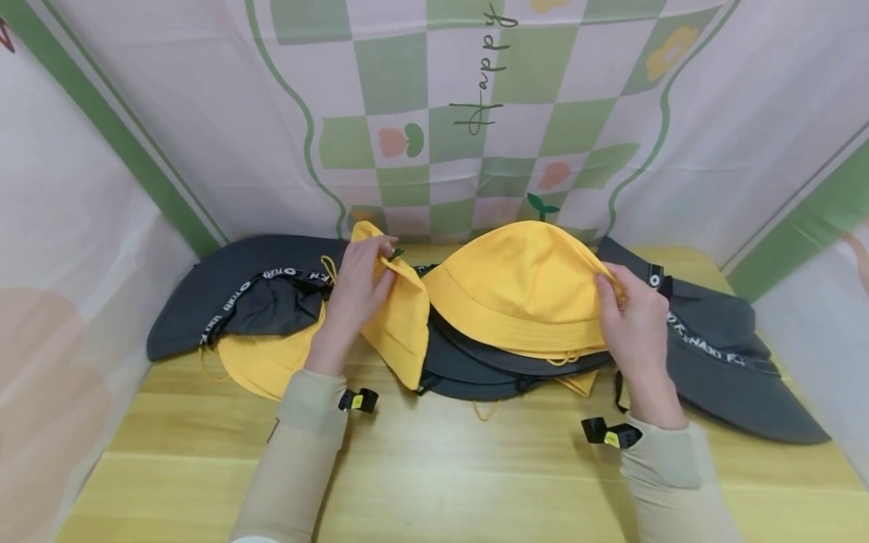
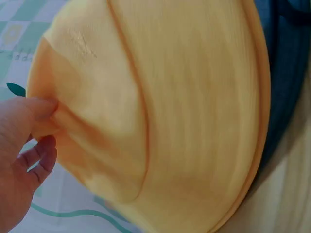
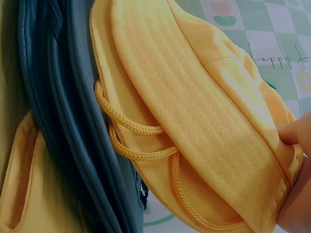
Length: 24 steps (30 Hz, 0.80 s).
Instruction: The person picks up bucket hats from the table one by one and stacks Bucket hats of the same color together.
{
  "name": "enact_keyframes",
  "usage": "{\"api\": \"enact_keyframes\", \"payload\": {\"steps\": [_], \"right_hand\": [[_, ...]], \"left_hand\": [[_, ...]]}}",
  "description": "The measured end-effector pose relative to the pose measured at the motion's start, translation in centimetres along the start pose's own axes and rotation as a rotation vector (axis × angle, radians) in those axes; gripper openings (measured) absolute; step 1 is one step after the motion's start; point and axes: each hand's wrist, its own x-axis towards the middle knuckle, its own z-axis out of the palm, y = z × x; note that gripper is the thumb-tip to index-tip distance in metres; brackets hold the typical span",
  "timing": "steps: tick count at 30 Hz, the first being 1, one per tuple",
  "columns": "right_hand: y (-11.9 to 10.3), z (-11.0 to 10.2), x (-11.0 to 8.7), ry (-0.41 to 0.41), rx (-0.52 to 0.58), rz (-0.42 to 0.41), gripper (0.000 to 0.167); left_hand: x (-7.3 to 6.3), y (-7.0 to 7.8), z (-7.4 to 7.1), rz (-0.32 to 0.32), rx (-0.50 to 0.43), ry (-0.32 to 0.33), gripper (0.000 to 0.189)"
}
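My left hand pinches a yellow bucket hat near the top of its crown, where a small green leaf shows. In the left wrist view the fabric of that hat creases toward the thumb and fingers. On the right, my right hand grips the side of another yellow bucket hat, which has a green sprout on top. A yellow cord loops from under its brim in the right wrist view. Dark grey hats lie stacked beneath and between the two yellow ones.
At the left, a dark wide-brimmed hat with a lettered band overlaps a yellow hat. Another dark hat lies at the right. All rest on a wooden table. A printed cloth hangs behind.
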Motion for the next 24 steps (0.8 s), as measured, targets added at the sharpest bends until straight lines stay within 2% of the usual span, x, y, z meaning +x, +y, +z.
{"api": "enact_keyframes", "payload": {"steps": [7,12,17,21,24], "right_hand": [[-0.5,0.2,-0.3,0.009,0.047,-0.016,0.022],[-0.9,0.5,-0.4,-0.001,0.098,-0.032,0.022],[-1.5,0.9,-0.8,-0.030,0.125,-0.039,0.024],[-2.0,1.2,-1.1,-0.045,0.158,-0.064,0.023],[-2.4,1.5,-1.3,-0.067,0.189,-0.075,0.021]], "left_hand": [[0.1,1.0,-0.5,0.087,-0.033,0.030,0.020],[0.3,1.5,-0.4,0.153,-0.002,0.048,0.020],[0.2,2.0,-0.4,0.180,-0.007,0.035,0.015],[0.0,2.5,-0.3,0.192,-0.048,0.027,0.021],[-0.1,2.8,0.0,0.227,-0.093,0.053,0.024]]}}
